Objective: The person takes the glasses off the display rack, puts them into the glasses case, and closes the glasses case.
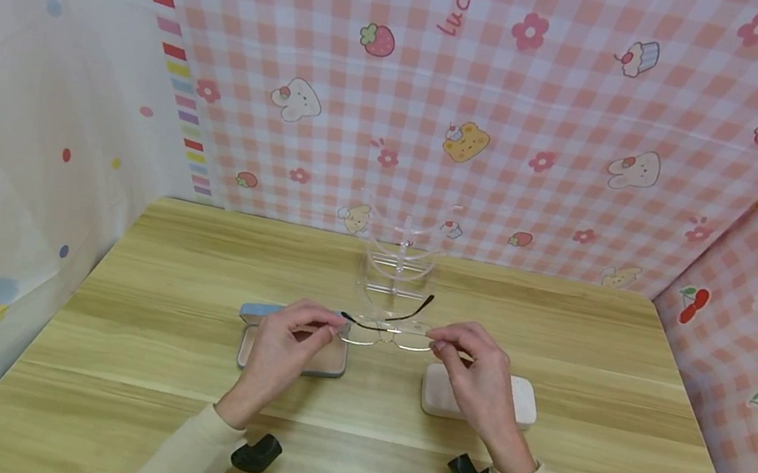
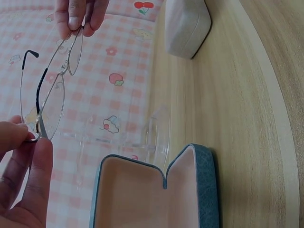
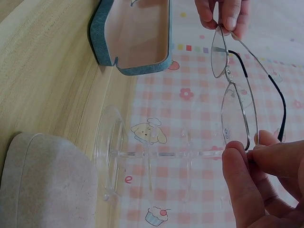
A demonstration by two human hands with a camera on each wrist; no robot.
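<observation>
A pair of thin metal-rimmed eyeglasses [image 1: 411, 349] with clear lenses and dark temple tips is held up over the table. My left hand [image 1: 283, 346] pinches one outer end of the frame between thumb and fingers. At the opposite end, my right hand [image 1: 482, 377] pinches near the hinge. Both temples are unfolded and point away from me. Below my left hand lies a blue glasses case [image 2: 206, 185], lid up, with a pale pinkish lining. A closed off-white glasses case [image 3: 52, 185] sits under my right hand, partly covered by it in the head view.
Beyond the glasses, a clear multi-tier display stand [image 1: 398, 274] rises near the back edge of the wooden table [image 1: 602, 352]. A pink checked cloth [image 1: 560, 116] hangs behind it, with more cloth at both sides. Black mounts [image 1: 257, 453] are at both wrists.
</observation>
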